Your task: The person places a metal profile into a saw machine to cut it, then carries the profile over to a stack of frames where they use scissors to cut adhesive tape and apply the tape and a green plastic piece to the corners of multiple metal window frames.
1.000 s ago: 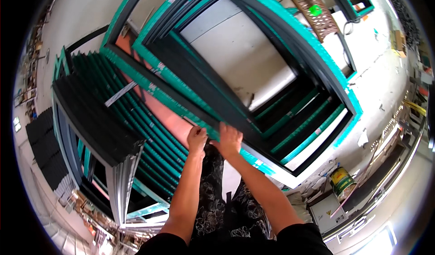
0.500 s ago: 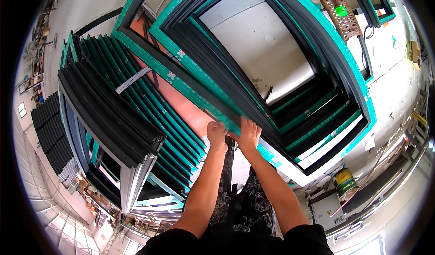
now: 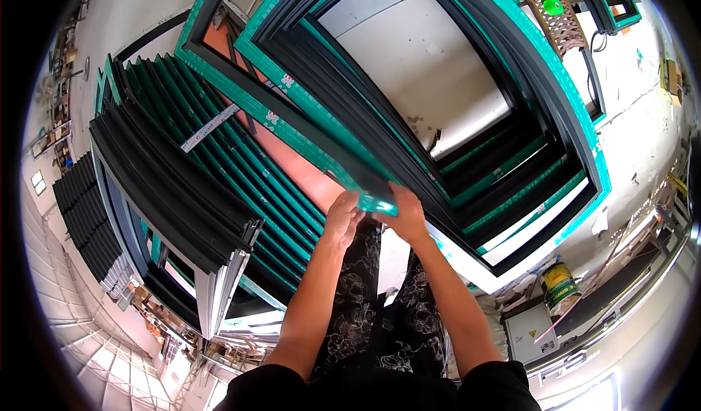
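My left hand [image 3: 342,217] and my right hand [image 3: 407,212] are closed on opposite edges of the near end of a dark frame [image 3: 292,133] faced with green printed film. The frame's near end shows between my hands, its green film catching the light. Fingers curl under the edges and are partly hidden. This long member runs away to the far left, where the frame turns a corner. Just to its right lies a stack of similar large rectangular frames [image 3: 332,122], dark with green film, nested over each other.
Left of me stand many dark and green profiles [image 3: 212,170], with a pale strip [image 3: 210,127] across them and an orange-pink surface [image 3: 281,155] beside them. At the right are a paint bucket [image 3: 559,287], a grey box [image 3: 527,332] and a brown woven seat [image 3: 553,20].
My hands have spread slightly apart at the frame's near end, the left one shifting left. More of the shiny green end now shows between them. The view has shifted a little.
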The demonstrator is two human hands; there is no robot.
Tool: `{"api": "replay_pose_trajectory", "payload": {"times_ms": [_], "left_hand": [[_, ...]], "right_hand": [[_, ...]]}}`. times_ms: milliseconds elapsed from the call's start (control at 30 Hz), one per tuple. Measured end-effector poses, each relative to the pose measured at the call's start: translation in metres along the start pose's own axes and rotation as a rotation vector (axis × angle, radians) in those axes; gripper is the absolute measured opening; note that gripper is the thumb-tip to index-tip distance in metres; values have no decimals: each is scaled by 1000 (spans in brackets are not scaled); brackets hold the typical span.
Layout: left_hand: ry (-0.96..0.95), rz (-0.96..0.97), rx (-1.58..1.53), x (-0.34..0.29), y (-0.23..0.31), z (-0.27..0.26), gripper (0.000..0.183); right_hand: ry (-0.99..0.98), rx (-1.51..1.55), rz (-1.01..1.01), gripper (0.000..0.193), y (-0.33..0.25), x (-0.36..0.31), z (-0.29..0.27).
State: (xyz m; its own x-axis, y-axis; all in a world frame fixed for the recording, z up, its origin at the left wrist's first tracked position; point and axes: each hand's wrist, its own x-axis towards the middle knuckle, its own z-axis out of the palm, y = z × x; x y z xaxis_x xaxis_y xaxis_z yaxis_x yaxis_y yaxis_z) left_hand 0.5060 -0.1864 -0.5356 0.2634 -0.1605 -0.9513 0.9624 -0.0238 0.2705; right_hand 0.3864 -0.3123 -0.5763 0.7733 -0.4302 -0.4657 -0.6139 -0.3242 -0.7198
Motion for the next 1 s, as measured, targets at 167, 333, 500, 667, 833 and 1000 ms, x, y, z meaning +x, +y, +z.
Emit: {"api": "replay_pose_trajectory", "payload": {"times_ms": [167,333,500,667,833,1000], "left_hand": [[62,94,47,4,-13,-2,12],[46,84,-71,-1,-18,21,16],[129,96,31,4,-22,17,17],[153,136,-111,11,-35,25,17],[444,-10,-290,9,-31,40,21],[365,-36,-356,-15,-7,45,23]], "right_hand": [[-65,-106,152,64,5,-7,1],[56,-226,198,51,-16,-3,3],[375,-74,182,26,-12,11,17],[473,-348,76,17,-17,30,38],[476,-380,110,24,-16,28,44],[492,-398,118,27,-12,27,46]]}}
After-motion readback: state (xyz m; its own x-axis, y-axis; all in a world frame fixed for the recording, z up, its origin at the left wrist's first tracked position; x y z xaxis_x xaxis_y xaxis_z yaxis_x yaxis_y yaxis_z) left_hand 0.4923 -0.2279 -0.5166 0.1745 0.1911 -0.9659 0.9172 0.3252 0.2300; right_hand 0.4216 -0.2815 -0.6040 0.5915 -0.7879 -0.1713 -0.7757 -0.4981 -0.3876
